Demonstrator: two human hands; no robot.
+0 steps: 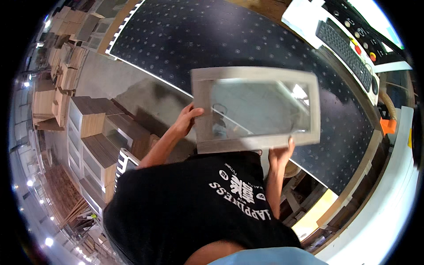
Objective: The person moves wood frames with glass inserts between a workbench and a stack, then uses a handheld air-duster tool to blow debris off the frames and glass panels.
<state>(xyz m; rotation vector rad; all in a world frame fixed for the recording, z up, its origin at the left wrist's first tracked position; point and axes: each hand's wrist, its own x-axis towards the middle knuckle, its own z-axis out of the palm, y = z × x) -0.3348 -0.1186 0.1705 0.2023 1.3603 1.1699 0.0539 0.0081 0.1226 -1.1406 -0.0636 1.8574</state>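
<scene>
Held out in front of me is a glass-paned cabinet door [256, 143] with a wide greyish wood frame; its clear pane [260, 108] shows reflections and the table edge behind it. My left hand [187, 119] grips the left side of the frame, thumb on the face and the other fingers mostly hidden behind. Under the near edge, toward the right, my right hand [281, 154] holds the frame with its thumb up over the edge. The door is above the near edge of a black table [172, 39] dotted with small round fittings.
At the right stands a white console with a black keyboard [344, 55], a mouse [375, 85] and knobs. An orange hose fitting [388, 126] hangs below it. Stacks of framed doors [95, 123] rise from the floor at my left, with more wood panels [66, 57] beyond.
</scene>
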